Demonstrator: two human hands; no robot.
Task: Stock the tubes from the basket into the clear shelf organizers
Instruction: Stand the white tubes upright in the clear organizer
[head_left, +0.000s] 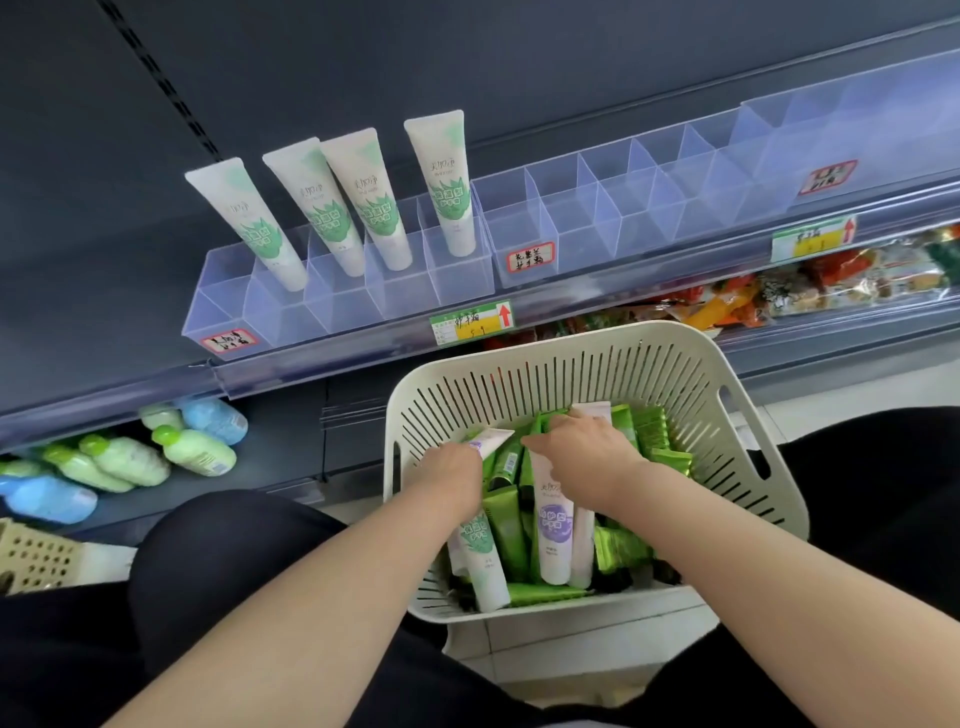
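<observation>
Likely light, soft, slick tubes (556, 525) in basket (571, 374); grip mid-body; left hand (452, 473) curls round one; right hand (587, 447), hold unclear.

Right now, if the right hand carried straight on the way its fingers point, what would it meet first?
The right hand points up-left into the basket. It would first meet the green tubes at its fingers, then probably the basket's slotted far wall; depth is unclear.
</observation>
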